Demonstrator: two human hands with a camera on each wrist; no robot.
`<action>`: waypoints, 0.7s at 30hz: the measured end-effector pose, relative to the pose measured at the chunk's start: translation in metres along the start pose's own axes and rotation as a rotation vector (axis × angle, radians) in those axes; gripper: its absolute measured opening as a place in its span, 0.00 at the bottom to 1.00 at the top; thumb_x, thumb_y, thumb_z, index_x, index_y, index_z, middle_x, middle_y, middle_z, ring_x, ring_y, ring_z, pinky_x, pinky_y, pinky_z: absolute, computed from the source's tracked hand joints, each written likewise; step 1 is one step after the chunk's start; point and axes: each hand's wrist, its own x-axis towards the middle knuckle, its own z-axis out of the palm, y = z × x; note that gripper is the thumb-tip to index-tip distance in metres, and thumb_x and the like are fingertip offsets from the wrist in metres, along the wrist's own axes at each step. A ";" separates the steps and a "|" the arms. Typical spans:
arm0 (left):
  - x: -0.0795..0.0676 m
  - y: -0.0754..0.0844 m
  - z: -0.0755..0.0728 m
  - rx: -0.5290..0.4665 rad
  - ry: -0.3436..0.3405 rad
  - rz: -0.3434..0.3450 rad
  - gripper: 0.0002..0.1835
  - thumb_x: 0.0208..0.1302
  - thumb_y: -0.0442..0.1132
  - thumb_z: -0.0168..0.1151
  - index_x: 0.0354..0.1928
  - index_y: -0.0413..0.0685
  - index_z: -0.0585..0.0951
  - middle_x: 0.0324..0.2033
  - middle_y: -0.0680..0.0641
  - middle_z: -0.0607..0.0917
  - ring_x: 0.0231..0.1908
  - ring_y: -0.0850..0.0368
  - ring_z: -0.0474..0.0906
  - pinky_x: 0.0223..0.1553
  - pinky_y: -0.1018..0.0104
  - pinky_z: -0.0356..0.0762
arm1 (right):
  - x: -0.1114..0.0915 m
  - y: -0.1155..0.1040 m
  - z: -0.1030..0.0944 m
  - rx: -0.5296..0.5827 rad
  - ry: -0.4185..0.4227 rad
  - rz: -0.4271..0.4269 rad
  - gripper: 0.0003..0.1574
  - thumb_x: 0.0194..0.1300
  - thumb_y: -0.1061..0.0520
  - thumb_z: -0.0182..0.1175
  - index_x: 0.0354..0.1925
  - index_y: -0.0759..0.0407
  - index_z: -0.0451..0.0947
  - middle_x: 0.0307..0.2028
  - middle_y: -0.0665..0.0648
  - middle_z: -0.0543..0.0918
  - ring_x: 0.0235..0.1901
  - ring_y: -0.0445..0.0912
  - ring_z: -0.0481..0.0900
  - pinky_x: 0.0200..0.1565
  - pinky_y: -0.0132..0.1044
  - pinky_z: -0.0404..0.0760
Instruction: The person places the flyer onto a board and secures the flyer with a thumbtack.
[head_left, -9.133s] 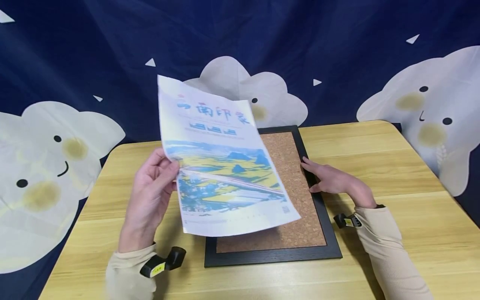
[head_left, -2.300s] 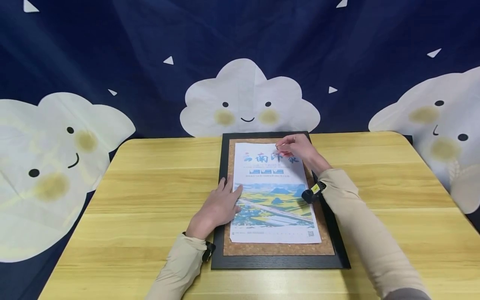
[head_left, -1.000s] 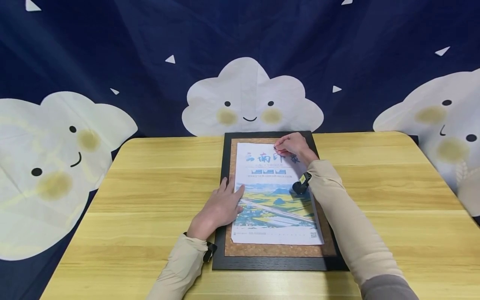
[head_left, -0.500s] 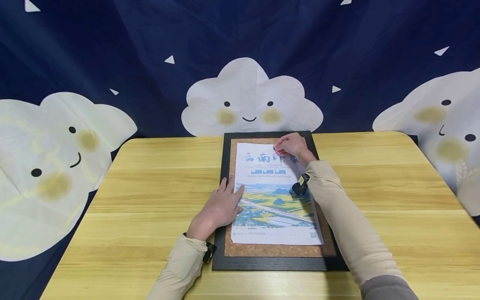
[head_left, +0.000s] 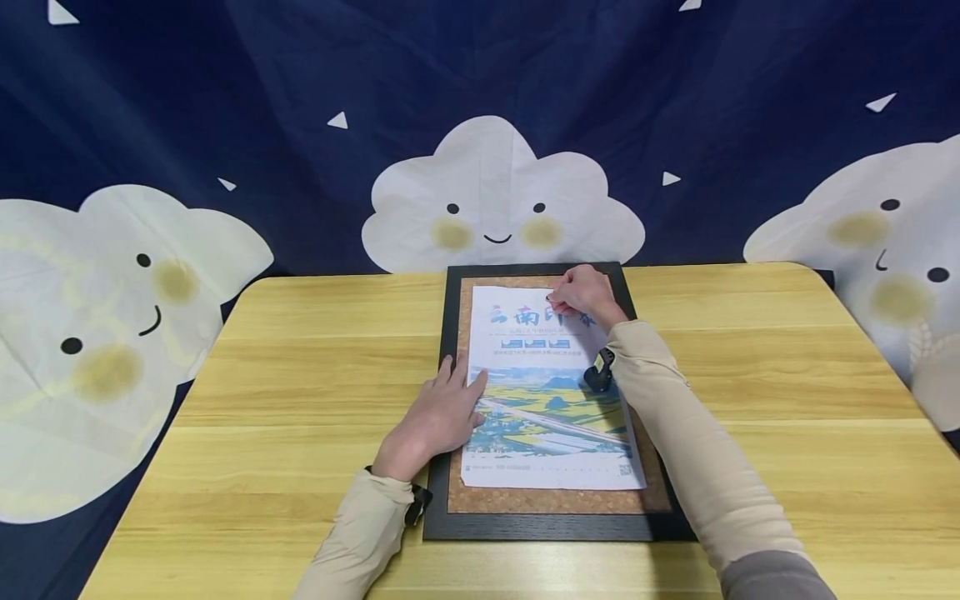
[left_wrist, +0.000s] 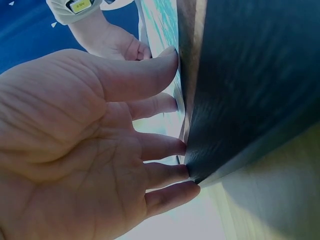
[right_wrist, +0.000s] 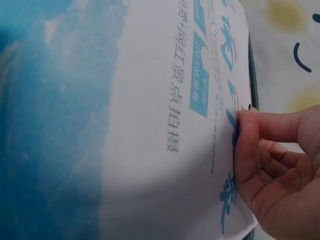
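A printed poster point(head_left: 536, 400), with blue lettering and a landscape picture, lies flat on a cork board point(head_left: 547, 502) with a black frame point(head_left: 555, 527). My left hand point(head_left: 438, 412) rests spread across the left side of the frame and the poster's edge; in the left wrist view its fingers are straight. Near the poster's top edge, my right hand point(head_left: 588, 293) pinches a small dark thing point(right_wrist: 249, 106) between thumb and forefinger, apparently a pushpin. Most of it is hidden by the fingertips, so whether its point has entered the cork cannot be told.
The board lies on a light wooden table point(head_left: 300, 375), close to its far edge. Behind hangs a dark blue cloth point(head_left: 262, 83) with white smiling clouds. Each wrist wears a small black camera, the right one point(head_left: 600, 371) just above the poster.
Earlier my left hand held the poster above the board; now it lies on the cork. My right hand moved from the frame's right side to the poster's top, where it has barely shifted lately.
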 end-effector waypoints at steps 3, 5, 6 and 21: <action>0.000 0.000 0.000 0.000 0.002 -0.001 0.32 0.78 0.42 0.59 0.79 0.43 0.64 0.80 0.33 0.49 0.79 0.34 0.42 0.73 0.38 0.56 | -0.001 -0.001 0.000 -0.016 -0.002 -0.015 0.07 0.68 0.63 0.66 0.36 0.67 0.80 0.24 0.55 0.84 0.20 0.38 0.79 0.25 0.26 0.77; 0.000 0.000 0.001 0.003 0.002 -0.001 0.32 0.78 0.42 0.59 0.79 0.43 0.64 0.80 0.33 0.49 0.79 0.34 0.42 0.73 0.38 0.56 | -0.002 -0.001 0.000 -0.026 -0.003 -0.024 0.07 0.69 0.63 0.66 0.35 0.67 0.80 0.23 0.55 0.84 0.20 0.38 0.78 0.25 0.26 0.77; 0.000 0.000 0.001 0.004 0.002 -0.002 0.32 0.78 0.42 0.59 0.79 0.43 0.64 0.80 0.33 0.49 0.79 0.34 0.42 0.73 0.38 0.56 | -0.002 -0.001 0.000 -0.032 -0.004 -0.027 0.07 0.69 0.63 0.66 0.35 0.67 0.80 0.23 0.54 0.84 0.20 0.38 0.78 0.25 0.27 0.77; 0.000 0.000 0.002 0.003 0.006 0.000 0.32 0.78 0.42 0.59 0.79 0.43 0.65 0.80 0.34 0.49 0.79 0.34 0.42 0.73 0.39 0.56 | -0.004 -0.002 0.002 -0.066 0.005 -0.033 0.08 0.70 0.64 0.64 0.33 0.66 0.79 0.22 0.55 0.81 0.21 0.41 0.76 0.25 0.29 0.74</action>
